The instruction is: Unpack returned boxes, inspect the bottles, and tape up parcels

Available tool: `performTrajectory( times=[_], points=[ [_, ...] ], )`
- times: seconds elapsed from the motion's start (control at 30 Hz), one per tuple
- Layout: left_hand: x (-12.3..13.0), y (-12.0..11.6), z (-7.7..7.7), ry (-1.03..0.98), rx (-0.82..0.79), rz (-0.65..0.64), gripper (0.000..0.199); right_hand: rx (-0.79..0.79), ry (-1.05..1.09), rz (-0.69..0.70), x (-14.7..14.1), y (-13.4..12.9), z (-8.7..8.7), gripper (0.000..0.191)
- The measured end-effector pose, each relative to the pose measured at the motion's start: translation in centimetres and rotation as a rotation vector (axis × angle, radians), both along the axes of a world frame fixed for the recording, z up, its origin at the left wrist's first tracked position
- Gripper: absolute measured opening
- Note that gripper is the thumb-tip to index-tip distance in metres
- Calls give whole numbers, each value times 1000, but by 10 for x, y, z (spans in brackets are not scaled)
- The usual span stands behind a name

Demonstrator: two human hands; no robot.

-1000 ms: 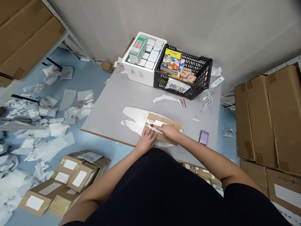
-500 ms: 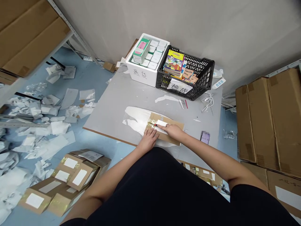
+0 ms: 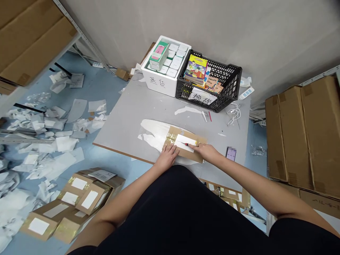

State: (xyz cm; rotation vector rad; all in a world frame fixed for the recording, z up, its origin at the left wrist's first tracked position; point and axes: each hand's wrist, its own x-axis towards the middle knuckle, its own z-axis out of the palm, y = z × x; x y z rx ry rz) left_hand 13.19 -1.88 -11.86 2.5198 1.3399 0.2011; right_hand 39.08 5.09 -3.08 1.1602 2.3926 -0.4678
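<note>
A flat cardboard box [image 3: 198, 156] lies on the grey table, with a white label [image 3: 183, 139] on top and shiny tape [image 3: 170, 136] across its left end. My left hand [image 3: 168, 156] rests on the box's near left edge, fingers stretched out. In my right hand [image 3: 208, 152], closed near the box's right end, is a utility knife [image 3: 190, 145] with a red and black handle. Its thin tip points left over the label; whether it touches I cannot tell. Beneath and behind the box the tabletop has a worn white patch [image 3: 152, 132].
At the back of the table [image 3: 122, 120] stand a white foam box [image 3: 159, 85] of small cartons and a black crate [image 3: 225, 95] of books. A phone [image 3: 231, 154] lies at right. Taped cartons [image 3: 55, 214] and paper scraps [image 3: 63, 143] cover the floor at left.
My right hand has drawn back to the right with the utility knife, from the taped end to over the label. My left hand has stayed in place on the box.
</note>
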Motion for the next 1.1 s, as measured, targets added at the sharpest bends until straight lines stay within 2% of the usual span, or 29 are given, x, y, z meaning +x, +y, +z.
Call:
performTrajectory(
  times=[0.2,0.47,0.63,0.9,1.1],
  points=[
    [1,1,2,37,15,8,46,-11,-114,35,33,-10,10,73],
    [5,1,1,61,23,28,43,22,-236,2,88,-35,18,86],
    [5,0,1,62,23,29,42,21,-215,-22,100,-42,22,86],
    [6,-1,0,81,8,16,44,0,-211,-59,111,-50,17,85],
    [7,0,-1,103,-5,10,45,10,-199,-75,119,-55,20,86]
  ],
)
